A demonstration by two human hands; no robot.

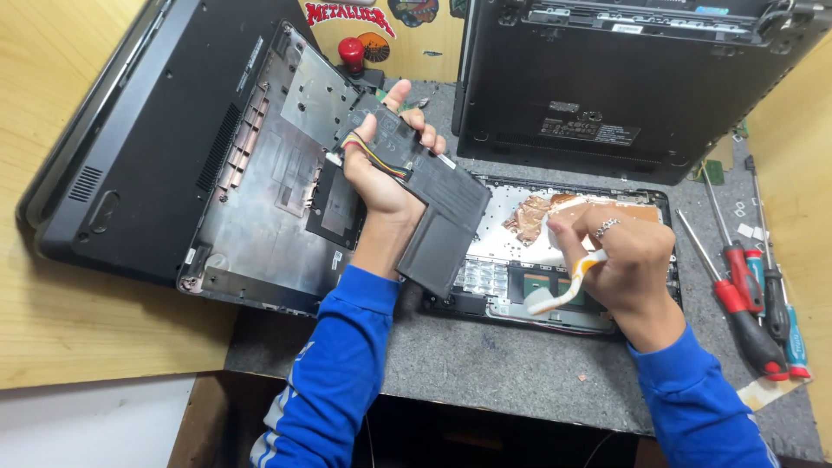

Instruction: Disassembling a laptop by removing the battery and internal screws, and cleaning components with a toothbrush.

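Head view: left hand [381,178] grips a lifted battery [438,208] clear of the open laptop [520,303], so the right hand [620,256] can pinch a white strip [563,290].

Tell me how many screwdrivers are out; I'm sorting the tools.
3, all on the grey mat at the right: two red-handled screwdrivers side by side, and a teal-tipped screwdriver beyond them. More may lie outside the frame.

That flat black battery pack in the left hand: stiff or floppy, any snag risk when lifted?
Probably stiff: the battery pack stays flat though the left hand grips only its upper end. Likely hefty for its thinness, since the fingers wrap it fully. Its coloured wires run under the thumb and may tug or snag.
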